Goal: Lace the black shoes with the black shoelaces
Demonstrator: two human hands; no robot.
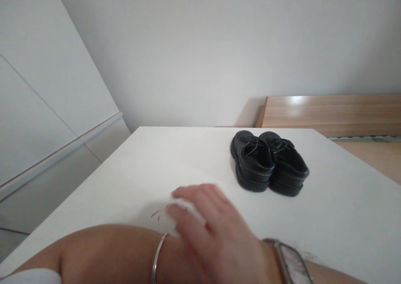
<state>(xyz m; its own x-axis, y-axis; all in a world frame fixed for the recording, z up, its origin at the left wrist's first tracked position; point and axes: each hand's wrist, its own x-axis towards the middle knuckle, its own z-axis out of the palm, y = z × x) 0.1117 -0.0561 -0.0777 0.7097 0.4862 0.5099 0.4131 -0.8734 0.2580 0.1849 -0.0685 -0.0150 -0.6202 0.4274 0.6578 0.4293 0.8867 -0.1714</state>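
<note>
My right hand reaches in from the right, low in the middle of the head view, slightly blurred. Its thumb and fingers are apart, with nothing seen between them. A watch is on its wrist. Across the lower left lies my left forearm, wearing a thin silver bracelet. It passes behind my right hand, and my left hand itself is hidden. Beyond my right hand, a pair of black lace-up shoes stands side by side on the white table, heels towards me. Neither arm touches them.
A pale wall rises behind the table. White panels with a ledge run along the left. A wood-grain board stands at the back right, beyond the table edge. Dark scuff marks show on the tabletop.
</note>
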